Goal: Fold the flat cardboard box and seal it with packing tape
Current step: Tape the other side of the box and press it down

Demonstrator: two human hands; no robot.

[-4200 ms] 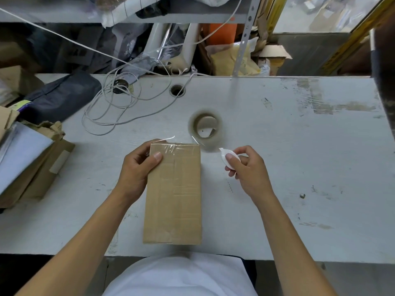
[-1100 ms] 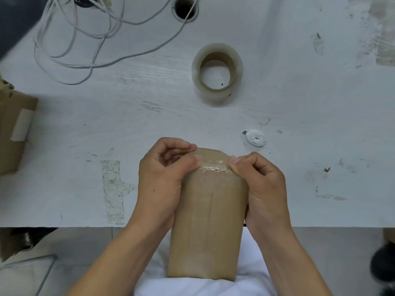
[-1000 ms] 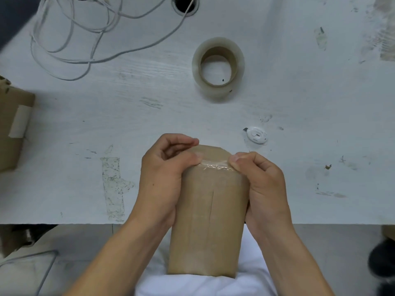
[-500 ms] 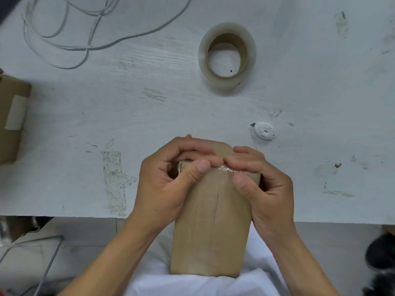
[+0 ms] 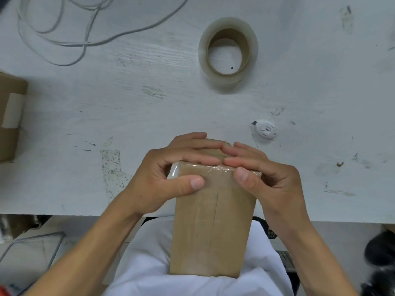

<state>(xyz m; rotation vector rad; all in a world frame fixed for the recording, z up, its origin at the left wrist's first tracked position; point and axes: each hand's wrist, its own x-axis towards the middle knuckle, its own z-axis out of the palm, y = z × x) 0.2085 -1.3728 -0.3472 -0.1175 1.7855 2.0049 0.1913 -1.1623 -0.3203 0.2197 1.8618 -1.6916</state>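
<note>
The brown cardboard box point(image 5: 210, 227) stands tilted between my body and the table's near edge, its taped seam facing me. Clear tape runs along its top edge and sticks out at the left corner. My left hand point(image 5: 171, 174) grips the top left, thumb on the front face, fingers laid over the top. My right hand point(image 5: 263, 176) grips the top right the same way, thumb pressing on the tape. The fingertips of both hands meet on top. The roll of clear packing tape point(image 5: 227, 52) lies flat on the table beyond the box.
A small white cutter point(image 5: 265, 130) lies on the white table point(image 5: 106, 107) just right of my hands. White cable point(image 5: 64, 39) loops at the far left. Another cardboard box point(image 5: 9, 116) sits at the left edge.
The box has come off the table, turned and tipped up against my body. The cutter has left my right hand. Both hands' fingers now lie flat over the box's top, thumbs lower on the front.
</note>
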